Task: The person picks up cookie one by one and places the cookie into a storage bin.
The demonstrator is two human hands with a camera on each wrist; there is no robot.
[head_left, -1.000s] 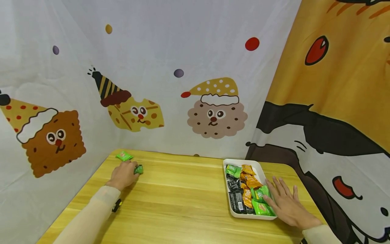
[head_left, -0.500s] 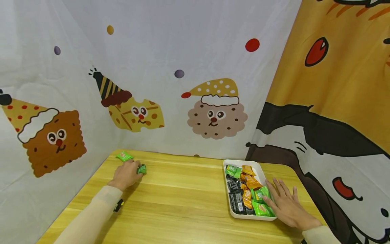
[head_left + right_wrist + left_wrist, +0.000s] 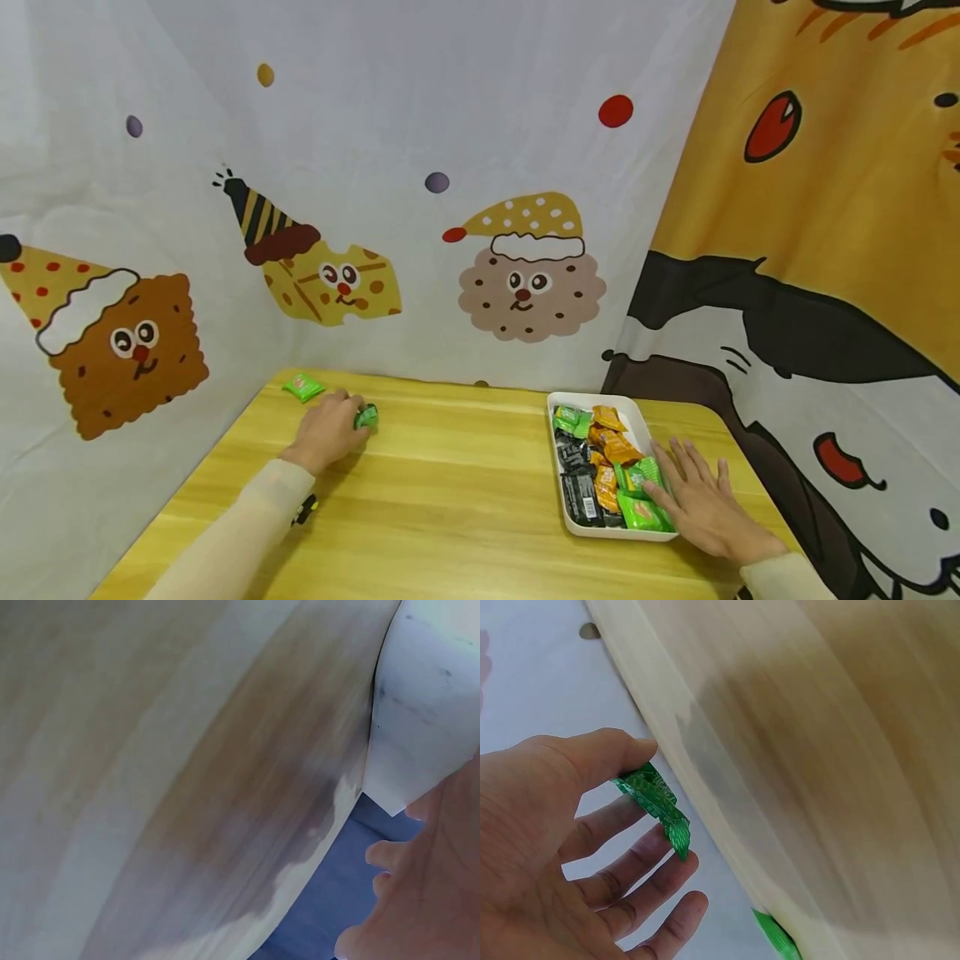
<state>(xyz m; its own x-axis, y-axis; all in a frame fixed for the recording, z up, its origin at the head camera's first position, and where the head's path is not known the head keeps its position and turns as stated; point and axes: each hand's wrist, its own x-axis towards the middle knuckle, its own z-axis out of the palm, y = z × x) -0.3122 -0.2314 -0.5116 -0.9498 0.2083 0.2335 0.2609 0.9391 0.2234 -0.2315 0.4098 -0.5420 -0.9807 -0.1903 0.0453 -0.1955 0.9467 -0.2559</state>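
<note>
My left hand [image 3: 328, 432] pinches a small green candy packet [image 3: 656, 796] between thumb and fingers, held above the table at the left. Behind it, near the table's far left corner, lies another green candy packet [image 3: 303, 387]. At the right, my right hand [image 3: 701, 508] rests with spread fingers against the right side of a white tray [image 3: 564, 518]. Its thumb reaches over the rim beside the green packets. Inside the tray lie black packets [image 3: 582, 497], orange packets [image 3: 619, 448] and green packets [image 3: 643, 513]. In the right wrist view, the tray's outer wall [image 3: 420, 712] shows next to the fingers.
The wooden table [image 3: 450, 483] has its far edge against a white cloth backdrop [image 3: 360, 100] printed with cartoon snacks. An orange and dark printed cloth [image 3: 750, 208] hangs along the right side. A dark wristband [image 3: 304, 509] is on the left wrist.
My left hand has moved a little to the right with the green candy packet, away from the packet on the table. The right hand has stayed at the tray.
</note>
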